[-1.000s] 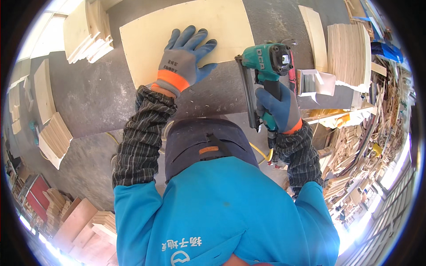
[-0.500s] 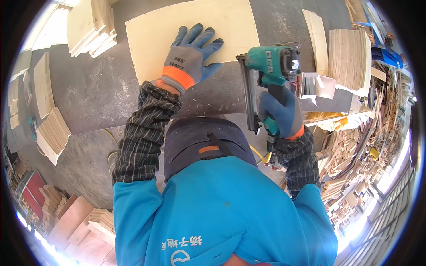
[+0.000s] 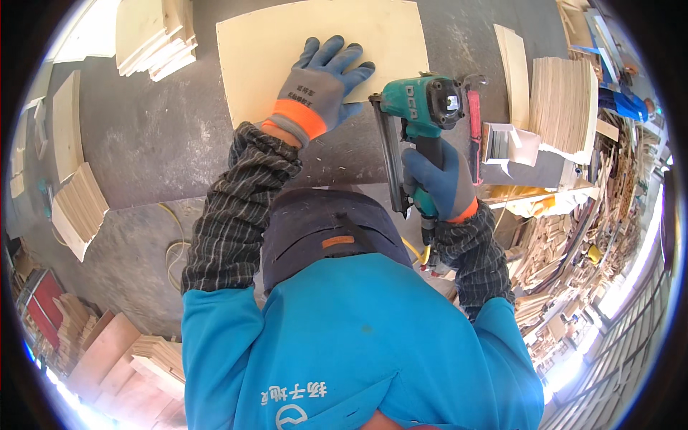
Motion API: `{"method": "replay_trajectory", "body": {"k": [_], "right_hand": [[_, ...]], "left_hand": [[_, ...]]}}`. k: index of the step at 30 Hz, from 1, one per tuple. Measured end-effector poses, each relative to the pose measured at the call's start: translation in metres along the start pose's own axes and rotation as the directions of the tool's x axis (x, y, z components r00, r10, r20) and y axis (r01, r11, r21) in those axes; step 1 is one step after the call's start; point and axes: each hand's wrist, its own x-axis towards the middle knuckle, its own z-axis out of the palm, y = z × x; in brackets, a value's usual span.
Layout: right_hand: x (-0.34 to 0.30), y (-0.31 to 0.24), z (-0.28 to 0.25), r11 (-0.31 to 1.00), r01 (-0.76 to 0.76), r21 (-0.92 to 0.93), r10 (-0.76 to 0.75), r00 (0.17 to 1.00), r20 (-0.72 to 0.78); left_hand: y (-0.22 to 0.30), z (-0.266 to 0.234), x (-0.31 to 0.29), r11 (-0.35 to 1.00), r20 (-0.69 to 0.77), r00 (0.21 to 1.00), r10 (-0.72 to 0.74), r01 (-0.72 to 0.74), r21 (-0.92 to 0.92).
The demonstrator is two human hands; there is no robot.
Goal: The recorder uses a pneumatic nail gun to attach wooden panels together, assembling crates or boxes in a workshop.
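Note:
A pale flat wooden panel (image 3: pixel 258 50) lies on the dark worktable (image 3: pixel 158 136). My left hand (image 3: pixel 319 86), in a grey and blue work glove with an orange cuff, rests on the panel's near edge, fingers spread. Wrapped round the handle of a teal and black nail gun (image 3: pixel 423 104) is my gloved right hand (image 3: pixel 444 179). The gun's long dark magazine points back toward me, and its nose sits at the panel's near right corner; whether it touches I cannot tell.
Right of the gun stand a small open carton (image 3: pixel 498 143) and a stack of thin boards (image 3: pixel 562 104). More wood stacks (image 3: pixel 154 36) stand at the far left. A yellow hose (image 3: pixel 175 251) lies on the floor. Another person in blue (image 3: pixel 623 104) is at the far right.
The nail gun in my right hand has shifted slightly left, toward the panel's corner. My left hand and the panel appear a little further right in view, the hand still flat.

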Motion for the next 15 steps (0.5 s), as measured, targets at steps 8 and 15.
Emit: {"method": "replay_trajectory", "body": {"k": [8, 15], "right_hand": [[0.0, -0.005, 0.003, 1.0, -0.012, -0.002, 0.012, 1.0, -0.013], [-0.013, -0.011, 0.003, 0.995, 0.054, 0.088, -0.051, 0.998, -0.033]], "left_hand": [[0.0, 0.001, 0.0, 1.0, 0.014, 1.0, -0.014, 0.013, 0.013], [-0.001, 0.0, -0.001, 1.0, 0.045, 0.999, -0.024, 0.025, -0.003]]}}
